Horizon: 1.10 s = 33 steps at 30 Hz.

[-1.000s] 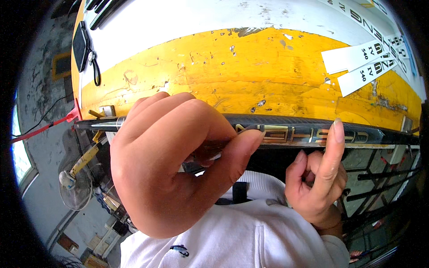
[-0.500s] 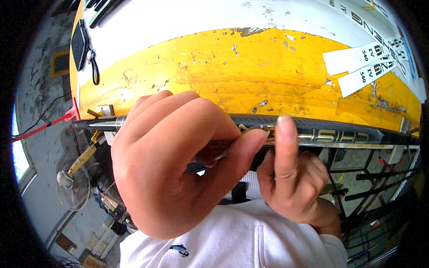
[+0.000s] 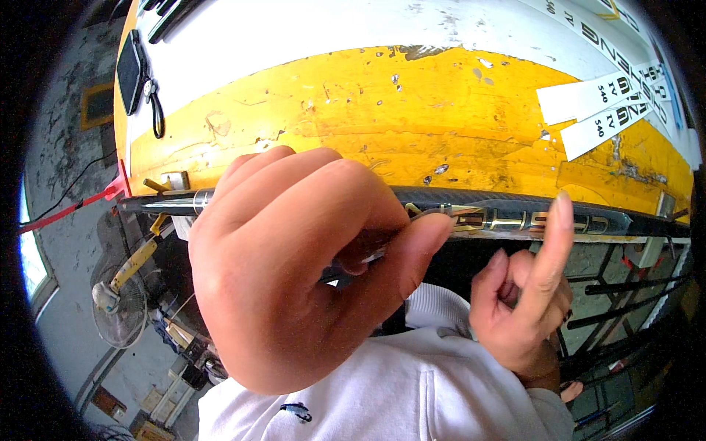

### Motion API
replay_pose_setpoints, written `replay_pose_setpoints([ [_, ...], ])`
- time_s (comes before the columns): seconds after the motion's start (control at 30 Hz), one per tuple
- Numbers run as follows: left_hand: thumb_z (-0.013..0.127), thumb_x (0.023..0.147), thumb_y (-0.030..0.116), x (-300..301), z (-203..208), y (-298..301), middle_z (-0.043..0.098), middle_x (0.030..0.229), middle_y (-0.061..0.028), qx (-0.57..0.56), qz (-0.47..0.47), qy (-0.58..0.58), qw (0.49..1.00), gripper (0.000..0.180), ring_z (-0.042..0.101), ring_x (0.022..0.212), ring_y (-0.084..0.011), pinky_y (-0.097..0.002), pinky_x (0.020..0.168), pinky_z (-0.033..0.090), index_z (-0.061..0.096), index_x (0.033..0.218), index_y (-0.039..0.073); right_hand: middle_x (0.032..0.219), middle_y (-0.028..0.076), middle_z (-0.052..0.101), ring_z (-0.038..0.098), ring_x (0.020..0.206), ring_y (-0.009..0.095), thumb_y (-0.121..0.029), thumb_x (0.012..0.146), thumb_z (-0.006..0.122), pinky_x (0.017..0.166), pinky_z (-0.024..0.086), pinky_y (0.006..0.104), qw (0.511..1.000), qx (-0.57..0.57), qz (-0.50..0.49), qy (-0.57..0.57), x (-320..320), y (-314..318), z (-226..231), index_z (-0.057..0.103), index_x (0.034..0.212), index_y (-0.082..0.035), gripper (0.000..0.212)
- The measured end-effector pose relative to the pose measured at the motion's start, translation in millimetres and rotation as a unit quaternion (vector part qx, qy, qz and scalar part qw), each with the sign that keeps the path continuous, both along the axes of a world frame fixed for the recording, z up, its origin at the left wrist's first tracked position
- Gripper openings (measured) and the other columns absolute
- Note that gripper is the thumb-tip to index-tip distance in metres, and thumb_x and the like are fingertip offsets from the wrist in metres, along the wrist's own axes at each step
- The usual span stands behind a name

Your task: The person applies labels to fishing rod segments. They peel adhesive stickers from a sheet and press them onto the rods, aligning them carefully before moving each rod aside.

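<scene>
Since 0.5 s earlier, the right hand (image 3: pixel 526 309) had slid rightward, its index fingertip (image 3: pixel 562 209) pressing the dark rod (image 3: pixel 515 213) lying along the yellow bench (image 3: pixel 368 110). The left hand (image 3: pixel 294 272) gripped the rod closed. Steady, even fingertip pressure seemed advisable.

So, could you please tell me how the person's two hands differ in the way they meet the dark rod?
The left hand wraps the dark rod in a closed grip, thumb pressed along it; the right hand only lays one raised fingertip against it, its other fingers curled away. The left hand hides a long stretch of the rod; the right hand covers almost none. Both meet the rod in front of the worn yellow bench edge.
</scene>
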<state>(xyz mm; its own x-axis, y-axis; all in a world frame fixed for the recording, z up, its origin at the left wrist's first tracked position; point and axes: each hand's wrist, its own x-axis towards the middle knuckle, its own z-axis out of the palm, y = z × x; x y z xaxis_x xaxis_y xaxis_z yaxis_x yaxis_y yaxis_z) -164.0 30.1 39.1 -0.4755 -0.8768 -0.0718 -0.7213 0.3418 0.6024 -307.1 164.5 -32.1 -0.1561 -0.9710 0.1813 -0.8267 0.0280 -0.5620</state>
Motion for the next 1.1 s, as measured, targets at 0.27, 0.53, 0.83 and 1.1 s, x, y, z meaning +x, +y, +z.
replay_pose_setpoints([
  [0.27,0.087,0.062,0.021,10.8,7.7,-5.3,0.042,0.055,-0.0005,-0.048,-0.023,-0.035,0.998,0.039,0.036,0.052,-0.0115,-0.0272,0.049,0.023,0.052,0.059,0.003,0.064,0.010,0.047,0.050,0.046,0.014,0.010,0.080,0.054,0.050,0.045,0.0265,1.000,0.006,0.009,0.014,5.5,-7.0,-2.6,0.019,0.140,0.022,0.070],
  [0.53,0.085,0.062,0.021,18.4,-1.4,-7.3,0.038,0.054,-0.0010,-0.033,0.001,0.039,0.999,0.040,0.033,0.053,-0.0130,-0.0289,0.050,0.021,0.050,0.058,0.002,0.122,0.038,0.055,0.071,0.071,0.031,0.010,0.075,0.057,0.064,0.058,0.0341,0.998,-0.063,0.028,-0.010,4.3,-9.0,-11.0,0.033,0.131,0.023,0.062],
  [0.83,0.086,0.062,0.026,17.5,-5.7,-5.1,0.036,0.055,0.0002,-0.033,0.030,0.019,0.999,0.044,0.032,0.054,-0.0127,-0.0291,0.051,0.020,0.048,0.058,0.003,0.122,0.040,0.053,0.071,0.077,0.034,0.010,0.076,0.057,0.068,0.058,0.0347,0.997,-0.062,0.037,0.004,3.6,-10.9,-10.8,0.030,0.132,0.024,0.064],
  [1.1,0.085,0.058,0.022,14.5,-4.7,-1.9,0.034,0.056,0.0000,-0.036,0.055,0.012,0.998,0.043,0.033,0.056,-0.0134,-0.0293,0.052,0.020,0.046,0.057,0.003,0.123,0.037,0.055,0.072,0.081,0.034,0.010,0.075,0.058,0.071,0.058,0.0345,0.998,-0.056,0.024,-0.013,9.2,-8.7,-15.1,0.033,0.131,0.023,0.063],
])
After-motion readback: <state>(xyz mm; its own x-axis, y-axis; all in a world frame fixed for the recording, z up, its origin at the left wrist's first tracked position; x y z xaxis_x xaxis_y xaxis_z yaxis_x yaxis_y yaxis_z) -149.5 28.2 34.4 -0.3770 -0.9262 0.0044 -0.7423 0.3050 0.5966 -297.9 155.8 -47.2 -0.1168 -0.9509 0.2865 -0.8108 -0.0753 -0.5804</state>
